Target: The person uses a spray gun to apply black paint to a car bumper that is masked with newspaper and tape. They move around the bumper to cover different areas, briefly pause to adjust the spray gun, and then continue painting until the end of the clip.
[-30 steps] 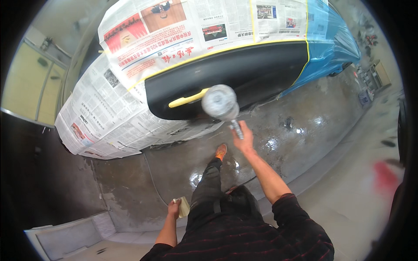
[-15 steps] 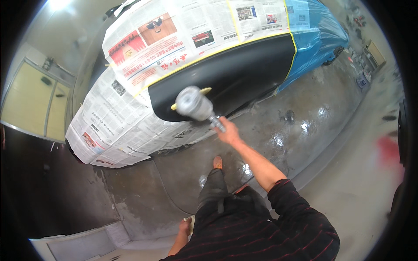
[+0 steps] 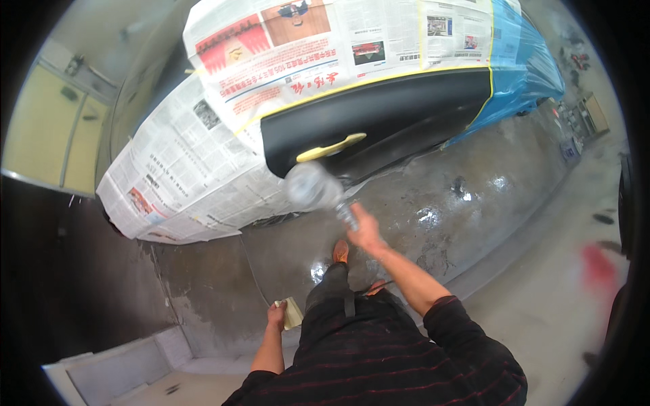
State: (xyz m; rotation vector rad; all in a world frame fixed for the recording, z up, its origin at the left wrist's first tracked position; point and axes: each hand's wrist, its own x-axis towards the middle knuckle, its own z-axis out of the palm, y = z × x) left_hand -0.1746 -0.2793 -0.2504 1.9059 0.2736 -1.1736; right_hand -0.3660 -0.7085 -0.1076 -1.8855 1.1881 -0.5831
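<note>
My right hand (image 3: 366, 231) is closed round the grip of a spray gun (image 3: 314, 188) with a whitish, translucent cup, slightly blurred. The gun is in front of the lower left edge of a black car door panel (image 3: 426, 105). Just above the cup, a door handle covered in yellow (image 3: 330, 147) stands out on the panel. My left hand (image 3: 276, 316) hangs low beside my leg, its fingers closed on a pale yellow folded cloth (image 3: 292, 314).
Newspaper sheets (image 3: 196, 159) edged with yellow tape cover the car around the panel. Blue plastic film (image 3: 518, 61) wraps its right end. A thin hose (image 3: 254, 271) trails over the wet grey floor (image 3: 399, 223). Several containers stand at far right.
My right hand has drawn the spray gun down toward me, uncovering the yellow handle. My left hand has risen a little, showing more of the cloth. The view has shifted.
</note>
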